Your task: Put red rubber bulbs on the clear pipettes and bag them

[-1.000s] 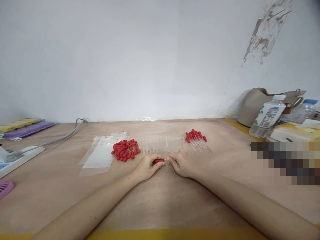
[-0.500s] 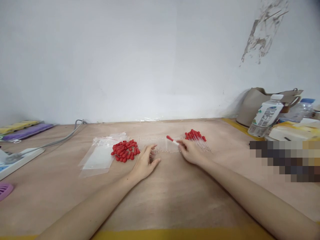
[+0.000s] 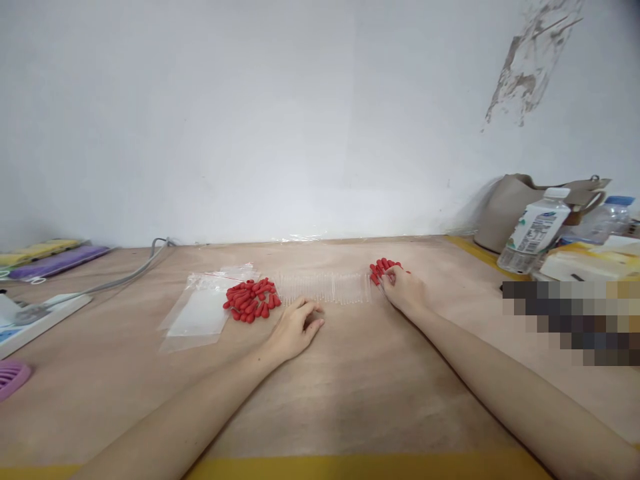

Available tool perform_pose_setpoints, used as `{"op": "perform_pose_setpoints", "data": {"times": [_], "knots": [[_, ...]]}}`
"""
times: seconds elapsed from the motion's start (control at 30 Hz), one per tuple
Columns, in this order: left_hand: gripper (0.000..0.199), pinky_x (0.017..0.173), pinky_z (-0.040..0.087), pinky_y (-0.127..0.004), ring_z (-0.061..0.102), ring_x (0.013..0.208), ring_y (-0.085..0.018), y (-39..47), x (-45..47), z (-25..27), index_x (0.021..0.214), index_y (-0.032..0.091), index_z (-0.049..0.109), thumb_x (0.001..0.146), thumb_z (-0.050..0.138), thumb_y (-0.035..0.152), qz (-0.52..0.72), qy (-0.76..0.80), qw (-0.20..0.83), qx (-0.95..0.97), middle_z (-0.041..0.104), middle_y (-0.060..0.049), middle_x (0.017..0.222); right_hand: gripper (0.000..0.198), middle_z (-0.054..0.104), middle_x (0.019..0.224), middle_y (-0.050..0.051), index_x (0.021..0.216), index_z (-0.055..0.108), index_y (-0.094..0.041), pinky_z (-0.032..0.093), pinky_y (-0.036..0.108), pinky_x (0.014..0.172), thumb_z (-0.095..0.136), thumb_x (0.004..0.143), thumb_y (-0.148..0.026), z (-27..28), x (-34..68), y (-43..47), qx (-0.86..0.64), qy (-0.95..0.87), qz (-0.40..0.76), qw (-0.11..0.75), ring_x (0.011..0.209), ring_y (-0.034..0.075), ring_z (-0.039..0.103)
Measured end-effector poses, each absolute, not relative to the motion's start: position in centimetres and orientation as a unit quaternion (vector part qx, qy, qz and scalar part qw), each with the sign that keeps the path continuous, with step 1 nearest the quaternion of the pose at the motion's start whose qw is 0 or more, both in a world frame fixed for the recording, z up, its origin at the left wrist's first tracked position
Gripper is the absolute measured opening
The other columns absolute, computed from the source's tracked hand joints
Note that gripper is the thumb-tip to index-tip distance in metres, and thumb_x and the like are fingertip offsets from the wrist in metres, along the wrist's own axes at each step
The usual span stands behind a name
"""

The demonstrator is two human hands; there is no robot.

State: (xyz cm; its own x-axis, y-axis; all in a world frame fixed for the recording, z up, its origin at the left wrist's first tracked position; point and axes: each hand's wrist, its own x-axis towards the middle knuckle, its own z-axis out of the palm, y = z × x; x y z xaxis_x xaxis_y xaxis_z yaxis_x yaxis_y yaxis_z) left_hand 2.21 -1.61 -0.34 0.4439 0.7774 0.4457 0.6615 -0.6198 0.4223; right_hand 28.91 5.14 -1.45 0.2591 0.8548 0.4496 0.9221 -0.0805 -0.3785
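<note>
My left hand (image 3: pixel 296 328) rests on the table with loosely bent fingers apart and nothing in them. Just beyond its fingertips lies a row of clear thin tubes (image 3: pixel 325 289), side by side. A heap of loose red rubber bulbs (image 3: pixel 250 303) is at its left. To the right, my right hand (image 3: pixel 404 291) is closed in a pinch on a dropper (image 3: pixel 375 281), its red bulb pointing left and the tube mostly covered by the fingers. This hand is over a pile of red-bulbed droppers (image 3: pixel 384 263) and hides most of their tubes.
Clear plastic bags (image 3: pixel 197 313) lie left of the bulbs. A power strip (image 3: pixel 55 320) with a grey cable is at the far left, near purple and yellow packs (image 3: pixel 60 261). At the right stand a bottle (image 3: pixel 535 230) and a grey-beige bag (image 3: pixel 505 207).
My right hand has moved right with the dropper, from above the tubes to the dropper pile. My left hand has drawn slightly back toward me from the tubes.
</note>
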Motion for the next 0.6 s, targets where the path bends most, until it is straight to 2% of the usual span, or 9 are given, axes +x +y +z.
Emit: {"op": "perform_pose_setpoints", "data": {"times": [0.23,0.4,0.6], "knots": [[0.011,0.068,0.044,-0.027,0.055,0.073,-0.014,-1.6,2.3,-0.2,0.087,0.018,0.058,0.079,0.050,0.018,0.308,0.421,0.091,0.848,0.054,-0.003,0.085,0.029,0.064,0.082,0.005,0.087,0.060,-0.022,0.038,0.031,0.065,0.047,0.076,-0.046,-1.1,28.5,4.4,-0.733,-0.602,-0.045,0.315,0.080,0.023,0.058],[0.010,0.067,0.044,-0.026,0.055,0.072,-0.013,-1.6,2.2,-0.2,0.084,0.018,0.059,0.079,0.049,0.018,0.306,0.419,0.092,0.850,0.055,-0.003,0.084,0.029,0.063,0.074,0.003,0.072,0.061,-0.022,0.038,0.032,0.066,0.046,0.076,-0.047,-0.7,26.9,3.5,-0.705,-0.640,-0.039,0.303,0.075,0.021,0.058],[0.010,0.066,0.044,-0.025,0.055,0.071,-0.013,-1.7,2.3,-0.1,0.081,0.018,0.059,0.080,0.049,0.019,0.306,0.421,0.093,0.849,0.055,-0.003,0.084,0.040,0.061,0.064,0.006,0.063,0.063,-0.022,0.038,0.037,0.068,0.039,0.079,-0.050,-1.2,26.0,3.7,-0.713,-0.644,-0.051,0.275,0.067,0.023,0.057]]}}
